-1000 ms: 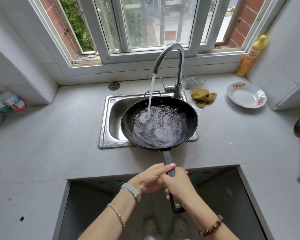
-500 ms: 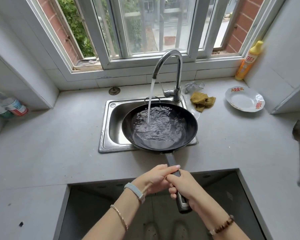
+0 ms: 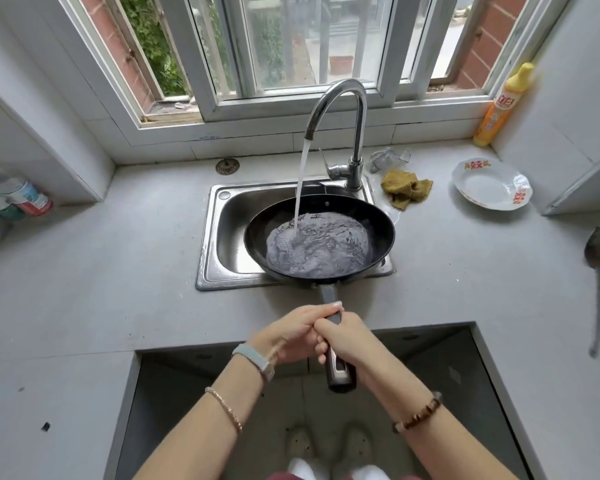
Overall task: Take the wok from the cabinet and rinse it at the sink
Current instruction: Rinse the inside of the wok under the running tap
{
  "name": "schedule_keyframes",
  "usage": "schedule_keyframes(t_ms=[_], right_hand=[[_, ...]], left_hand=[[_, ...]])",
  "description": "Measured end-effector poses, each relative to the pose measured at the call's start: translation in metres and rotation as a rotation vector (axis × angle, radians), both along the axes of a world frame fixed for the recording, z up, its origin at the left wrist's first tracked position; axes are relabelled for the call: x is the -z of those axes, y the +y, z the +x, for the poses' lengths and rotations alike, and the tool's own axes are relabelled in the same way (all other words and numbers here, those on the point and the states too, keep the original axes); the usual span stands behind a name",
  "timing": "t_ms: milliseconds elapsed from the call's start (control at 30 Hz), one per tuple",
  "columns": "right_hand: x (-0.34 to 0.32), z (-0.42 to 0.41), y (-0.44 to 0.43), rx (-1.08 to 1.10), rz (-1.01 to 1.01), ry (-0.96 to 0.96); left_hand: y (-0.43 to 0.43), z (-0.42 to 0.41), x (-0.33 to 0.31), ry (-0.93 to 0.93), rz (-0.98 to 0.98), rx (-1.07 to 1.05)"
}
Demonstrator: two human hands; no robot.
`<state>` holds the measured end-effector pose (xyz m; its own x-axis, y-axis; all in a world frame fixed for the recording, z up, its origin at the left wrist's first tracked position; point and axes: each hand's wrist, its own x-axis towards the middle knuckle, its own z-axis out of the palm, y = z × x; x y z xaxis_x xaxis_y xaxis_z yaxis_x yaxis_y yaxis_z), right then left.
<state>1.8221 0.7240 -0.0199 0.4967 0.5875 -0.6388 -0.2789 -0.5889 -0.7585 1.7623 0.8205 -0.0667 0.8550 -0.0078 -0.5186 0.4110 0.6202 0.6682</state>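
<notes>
Gripping wok handle [image 3: 336, 358] w/ both hands: left hand [image 3: 291, 332] and right hand [image 3: 347, 341] side by side, fingers curled tight round it; wok [image 3: 319, 237] just ahead of hands, over right part of sink [image 3: 222, 237]; faucet [image 3: 340, 109] stream lands in wok, water pooled inside; yellow cloth [image 3: 406, 188], plate [image 3: 490, 185], soap bottle [image 3: 499, 105] on counter to right.
</notes>
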Motion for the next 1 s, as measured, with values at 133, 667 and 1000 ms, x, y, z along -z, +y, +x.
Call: schedule_keyframes(t_ms=[133, 667, 1000], right_hand=[[-0.005, 0.014, 0.002, 0.054, 0.039, 0.112], [0.009, 0.002, -0.030, 0.067, 0.097, 0.115], [0.000, 0.013, -0.016, 0.239, 0.190, 0.671]], left_hand=[[0.000, 0.012, -0.023, 0.083, 0.039, -0.015], [-0.034, 0.005, -0.015, 0.122, 0.088, -0.042], [-0.011, 0.009, -0.012, 0.123, -0.053, -0.070]])
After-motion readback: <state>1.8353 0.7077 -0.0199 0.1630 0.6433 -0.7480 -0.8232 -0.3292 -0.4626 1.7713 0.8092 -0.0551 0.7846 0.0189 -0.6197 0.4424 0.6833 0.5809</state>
